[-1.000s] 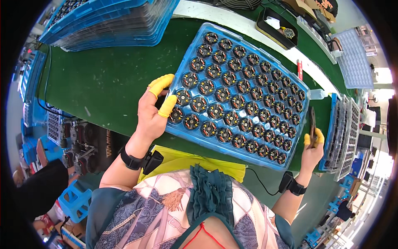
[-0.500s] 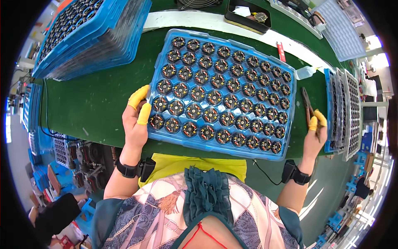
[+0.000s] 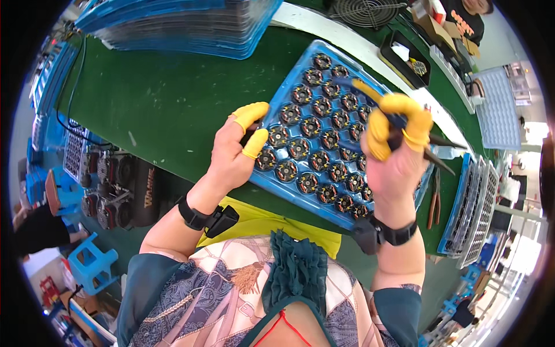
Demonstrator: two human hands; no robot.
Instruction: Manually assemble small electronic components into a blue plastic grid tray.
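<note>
Near the green worktop's (image 3: 173,104) front edge, round black parts (image 3: 299,148) fill the blue plastic tray's (image 3: 289,189) visible pockets; left hand's (image 3: 228,159) grip unclear, right hand (image 3: 396,159) clasps blurred blue-and-yellow pliers (image 3: 366,89).

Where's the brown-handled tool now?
Head view, right side: the brown-handled tool lies on the green table between the blue tray and upright trays.

Right hand (image 3: 399,136), hand tool (image 3: 445,141) blurred
Hand hides part of tray (image 3: 297,76); tray stack (image 3: 191,32) cut by top edge.
</note>
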